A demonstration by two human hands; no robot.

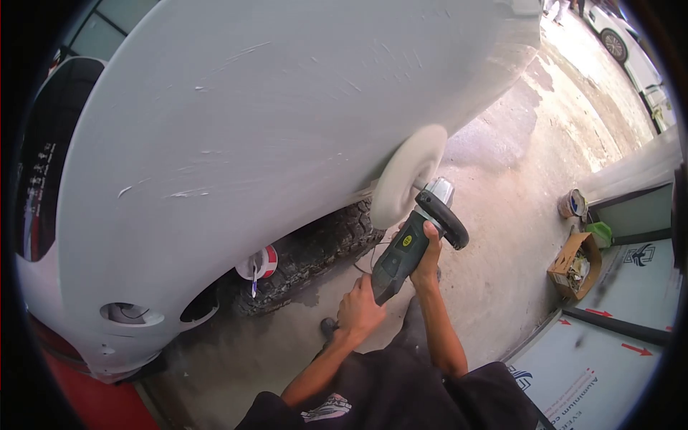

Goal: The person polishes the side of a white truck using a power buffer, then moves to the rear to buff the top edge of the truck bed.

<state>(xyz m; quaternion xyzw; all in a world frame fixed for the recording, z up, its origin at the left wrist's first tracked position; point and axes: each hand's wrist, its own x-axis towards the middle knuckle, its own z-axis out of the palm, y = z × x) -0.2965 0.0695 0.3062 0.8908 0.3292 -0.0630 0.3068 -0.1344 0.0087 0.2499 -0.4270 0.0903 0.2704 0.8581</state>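
A dark green power polisher (401, 256) with a round white pad (410, 175) is held in both hands. My left hand (360, 308) wraps round the rear end of its body. My right hand (428, 256) grips the body closer to the head, beside the black loop handle (443, 218). The pad's upper edge meets or nearly meets the lower edge of a grey car body panel (215, 143); contact is hard to tell. White streaks of paste mark the panel.
Below the panel is a tyre (315, 251) with a red and white tub (258, 264) on it. At the right stand a cardboard box (575, 265), a bucket (572, 203) and wrapped panels (609, 358). A white car (631, 54) is at the upper right.
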